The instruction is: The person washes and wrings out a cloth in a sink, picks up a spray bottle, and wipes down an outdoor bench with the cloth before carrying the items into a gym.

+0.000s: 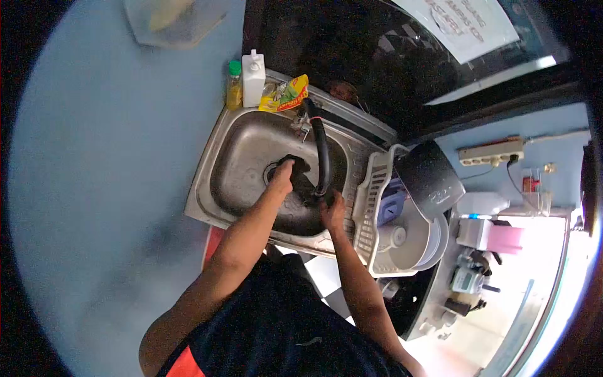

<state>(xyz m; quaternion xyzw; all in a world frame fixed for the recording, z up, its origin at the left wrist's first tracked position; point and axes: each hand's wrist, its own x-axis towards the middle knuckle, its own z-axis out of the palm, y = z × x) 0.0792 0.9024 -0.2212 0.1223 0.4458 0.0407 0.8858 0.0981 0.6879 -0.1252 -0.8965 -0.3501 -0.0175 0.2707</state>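
Note:
Over the steel sink (229, 147), my left hand (282, 179) is closed on a dark, black object (301, 182); its exact kind is too dark to make out. My right hand (333, 212) is at the basin's right side, fingers bent around the lower end of the black hose (323, 151) and the dark object's edge. What those fingers grip is unclear. From the faucet (301, 125) at the back, the hose curves down between my hands. The drain is partly hidden behind my left hand.
Behind the basin stand a green-capped bottle (234, 86), a white pump bottle (254, 81) and a yellow pouch (284, 94). To the right, a white dish rack (366, 217) holds bowls and a dark pan (429, 178). A power strip (491, 152) is on the wall.

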